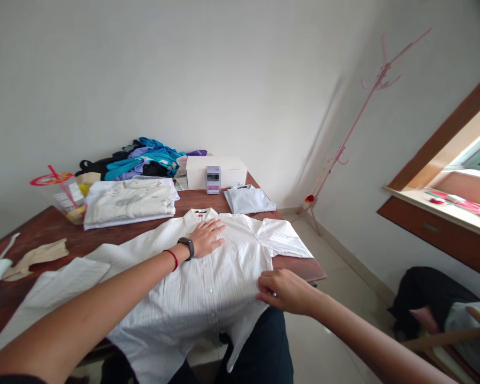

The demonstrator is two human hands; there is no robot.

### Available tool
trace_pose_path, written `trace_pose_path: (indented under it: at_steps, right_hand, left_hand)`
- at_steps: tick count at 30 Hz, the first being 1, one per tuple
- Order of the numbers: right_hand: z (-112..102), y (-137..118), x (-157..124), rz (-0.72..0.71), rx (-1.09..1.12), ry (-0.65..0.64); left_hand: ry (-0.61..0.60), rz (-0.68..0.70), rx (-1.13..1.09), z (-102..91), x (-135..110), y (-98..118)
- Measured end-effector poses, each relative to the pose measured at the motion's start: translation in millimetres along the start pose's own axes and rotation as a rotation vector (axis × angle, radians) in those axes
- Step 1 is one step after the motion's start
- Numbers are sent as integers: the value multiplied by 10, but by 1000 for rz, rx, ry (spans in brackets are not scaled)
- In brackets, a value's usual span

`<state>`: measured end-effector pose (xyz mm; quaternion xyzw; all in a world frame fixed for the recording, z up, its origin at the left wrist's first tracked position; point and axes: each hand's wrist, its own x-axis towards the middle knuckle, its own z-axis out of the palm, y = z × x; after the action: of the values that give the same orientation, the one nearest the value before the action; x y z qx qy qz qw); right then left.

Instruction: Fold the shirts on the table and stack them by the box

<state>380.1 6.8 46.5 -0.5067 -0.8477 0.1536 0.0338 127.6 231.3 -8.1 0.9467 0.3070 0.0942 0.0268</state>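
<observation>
Both arms reach forward, the left hand (208, 238) lying flat, palm down with fingers (218, 229) spread, while the right hand (285, 290) curls its fingers (264, 285) into a pinch.

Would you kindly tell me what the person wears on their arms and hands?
The left hand has a black smart band and a thin red cord bracelet at its wrist. The right hand wears nothing; both forearms are uncovered.

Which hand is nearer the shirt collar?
Left. The left hand lies flat on the shirt just below the collar; the right hand is farther down, at its side edge.
</observation>
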Motion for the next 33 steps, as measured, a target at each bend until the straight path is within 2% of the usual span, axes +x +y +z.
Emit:
trace_pose_path:
  at_steps: [5,10,13,15,17,20,22,25,29,31,33]
  right_hand:
    - [73,211,-288,201,-30,25]
    - [136,332,-454,446,54,177]
    - [118,372,-339,500,141,371]
    - [105,403,-185,491,222,445]
    - [108,442,-10,512,274,443]
    - [145,497,204,619,254,434]
    - [176,512,280,651,230,455]
    - [203,497,293,618,215,475]
    - [193,482,227,589,222,471]
    - [182,502,201,607,208,488]
    - [176,537,193,652,183,512]
  left_hand:
    - [4,4,-16,-24,-11,9]
    - [14,-20,-64,-40,-22,26]
    - [9,-44,-81,-53,-26,38]
    - [-6,-50,-78,-75,-30,50]
    - [-21,-45,-64,-106,-38,66]
    - [-38,-34,-40,-151,-58,88]
    - [-54,-34,-28,-173,-69,95]
    - [-85,-60,-13,-202,-46,98]
    - [-124,-201,15,-235,153,195]
    - [-127,-253,16,-222,330,340]
    - [-124,-233,-11,-167,524,551]
